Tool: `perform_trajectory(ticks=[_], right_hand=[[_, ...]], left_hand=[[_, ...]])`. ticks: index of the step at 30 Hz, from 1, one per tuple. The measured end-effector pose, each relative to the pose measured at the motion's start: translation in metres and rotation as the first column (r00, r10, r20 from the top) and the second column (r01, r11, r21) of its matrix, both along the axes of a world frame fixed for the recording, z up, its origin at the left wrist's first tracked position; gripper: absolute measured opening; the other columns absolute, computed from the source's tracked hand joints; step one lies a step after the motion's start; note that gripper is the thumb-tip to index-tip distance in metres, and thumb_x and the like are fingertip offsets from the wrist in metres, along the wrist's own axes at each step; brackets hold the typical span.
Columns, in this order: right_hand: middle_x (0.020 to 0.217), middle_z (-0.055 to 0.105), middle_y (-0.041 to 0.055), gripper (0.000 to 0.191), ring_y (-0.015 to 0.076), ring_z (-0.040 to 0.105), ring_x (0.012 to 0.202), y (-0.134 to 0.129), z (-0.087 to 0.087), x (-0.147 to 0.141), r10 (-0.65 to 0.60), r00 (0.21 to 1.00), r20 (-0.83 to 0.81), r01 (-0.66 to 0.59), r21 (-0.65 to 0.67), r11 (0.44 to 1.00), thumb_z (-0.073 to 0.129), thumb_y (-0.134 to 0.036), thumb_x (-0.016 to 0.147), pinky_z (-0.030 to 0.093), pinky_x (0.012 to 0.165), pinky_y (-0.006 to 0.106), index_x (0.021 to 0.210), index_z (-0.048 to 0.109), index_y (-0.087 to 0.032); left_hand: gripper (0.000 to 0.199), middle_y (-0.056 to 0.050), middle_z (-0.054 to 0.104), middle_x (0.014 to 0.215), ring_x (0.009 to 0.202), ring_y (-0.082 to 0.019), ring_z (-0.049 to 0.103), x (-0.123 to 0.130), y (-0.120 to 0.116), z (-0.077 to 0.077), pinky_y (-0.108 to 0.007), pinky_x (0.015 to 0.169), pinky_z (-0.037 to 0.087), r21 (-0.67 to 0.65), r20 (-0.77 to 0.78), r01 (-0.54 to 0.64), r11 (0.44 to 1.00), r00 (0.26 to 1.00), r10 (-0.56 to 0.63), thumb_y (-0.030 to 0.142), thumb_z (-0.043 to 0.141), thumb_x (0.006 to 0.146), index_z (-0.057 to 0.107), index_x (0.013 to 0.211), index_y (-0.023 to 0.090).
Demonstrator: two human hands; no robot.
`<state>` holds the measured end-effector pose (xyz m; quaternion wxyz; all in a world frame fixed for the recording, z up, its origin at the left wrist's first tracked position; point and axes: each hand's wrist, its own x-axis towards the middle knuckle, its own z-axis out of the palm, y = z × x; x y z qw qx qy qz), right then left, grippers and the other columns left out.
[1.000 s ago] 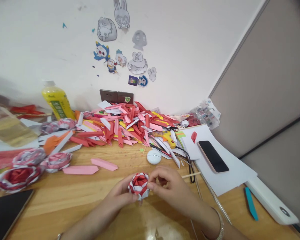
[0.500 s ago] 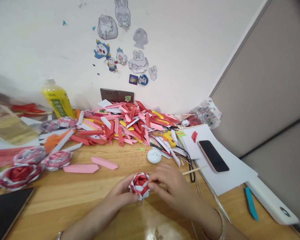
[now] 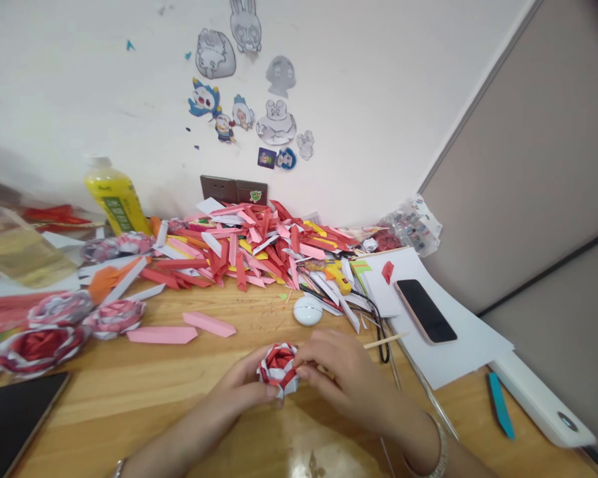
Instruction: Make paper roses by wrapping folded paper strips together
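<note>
A red-and-white folded paper flower (image 3: 279, 373) is held low over the desk, its open face turned up. My left hand (image 3: 244, 385) wraps around its left side, thumb in front and fingers behind. At the flower's right rim, the fingertips of my right hand (image 3: 336, 368) are pinched together. A thin wooden stick (image 3: 385, 341) sticks out past the back of the right hand, and its other end is hidden by the fingers. Just beyond the hands sits a white rounded object (image 3: 307, 311).
Folded paper strips (image 3: 249, 245) are heaped along the wall, with a yellow glue gun (image 3: 339, 277) at the heap's right. Finished paper flowers (image 3: 114, 318) and a yellow drink bottle (image 3: 115, 199) stand left. A phone (image 3: 426, 311) lies on white paper (image 3: 471, 352).
Both hands stay almost in place around the flower. The right hand's fingertips have shifted very slightly at the rim, and the stick's visible end has tilted a little.
</note>
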<state>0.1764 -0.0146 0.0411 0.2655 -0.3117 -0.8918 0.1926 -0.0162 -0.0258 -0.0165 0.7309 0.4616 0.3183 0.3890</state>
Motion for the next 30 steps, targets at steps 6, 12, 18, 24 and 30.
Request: perform_trajectory(ticks=[6,12,18,24,30], right_hand=[[0.067,0.055,0.0014,0.039,0.0145,0.049,0.064,0.002,-0.001,0.002,0.015,1.000,-0.014,-0.015,0.017,1.000,0.037,-0.046,0.094,0.033,0.058,0.025,0.088,0.063,-0.017],[0.066,0.056,0.0021,0.031,0.0139,0.049,0.064,0.002,-0.002,0.002,0.016,1.000,-0.004,-0.016,0.051,0.999,0.041,-0.034,0.094,0.033,0.058,0.024,0.080,0.062,-0.015],[0.069,0.059,0.0039,0.031,0.0144,0.050,0.065,0.001,-0.003,0.000,0.012,1.000,0.017,-0.014,0.140,0.990,0.037,-0.029,0.095,0.036,0.059,0.024,0.080,0.060,-0.016],[0.069,0.061,0.0044,0.032,0.0148,0.052,0.064,0.001,-0.003,-0.002,-0.008,1.000,0.020,0.005,0.154,0.988,0.038,-0.032,0.095,0.038,0.058,0.025,0.079,0.060,-0.016],[0.071,0.062,0.0026,0.021,0.0136,0.053,0.065,0.002,-0.004,0.000,-0.005,1.000,0.027,0.004,0.028,1.000,0.049,-0.030,0.090,0.038,0.060,0.024,0.079,0.061,-0.017]], left_hand=[[0.040,0.000,0.067,0.080,0.071,-0.018,0.054,0.000,0.000,-0.001,-0.027,0.065,0.040,-0.019,0.001,0.018,1.000,1.000,-0.018,0.021,0.068,0.063,0.064,0.103,0.021],[0.043,0.000,0.068,0.086,0.079,-0.019,0.055,0.001,0.001,-0.006,-0.028,0.070,0.040,0.004,0.031,0.035,0.999,0.999,-0.035,0.020,0.068,0.062,0.063,0.105,0.020],[0.046,-0.001,0.068,0.086,0.076,-0.019,0.056,0.001,0.002,-0.011,-0.027,0.066,0.041,-0.030,0.034,0.021,0.999,0.999,-0.020,0.022,0.071,0.061,0.064,0.106,0.020],[0.045,-0.001,0.067,0.083,0.077,-0.019,0.055,0.000,0.001,-0.009,-0.028,0.067,0.041,-0.010,0.036,0.046,0.999,0.998,-0.046,0.024,0.071,0.064,0.062,0.107,0.021],[0.049,-0.002,0.068,0.092,0.083,-0.023,0.057,0.000,0.003,-0.014,-0.032,0.073,0.040,-0.015,0.002,0.053,0.998,0.999,-0.053,0.024,0.071,0.061,0.061,0.108,0.021]])
